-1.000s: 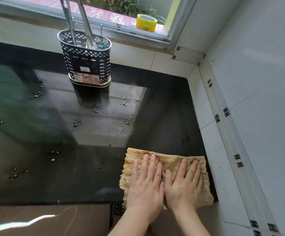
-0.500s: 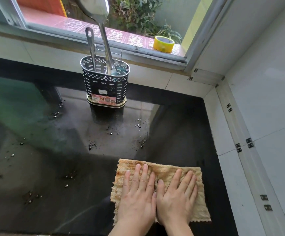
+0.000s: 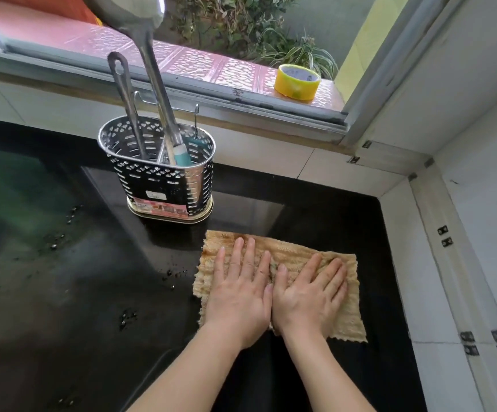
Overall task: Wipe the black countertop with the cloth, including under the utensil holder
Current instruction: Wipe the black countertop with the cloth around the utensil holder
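Both hands lie on the cloth, utensil holder behind-left on countertop

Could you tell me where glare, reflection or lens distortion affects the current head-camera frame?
In the head view, daylight from the window reflects as a pale patch on the black countertop around the utensil holder; wide-angle distortion bows the window frame and wall edges; the ladle looms large and is cropped at the top; both hands on the cloth look sharp.

You had no readable text in view. Utensil holder carried small white sticker and pink printed label along its front base; print on both was too blurred to read. Nothing legible elsewhere around holder.
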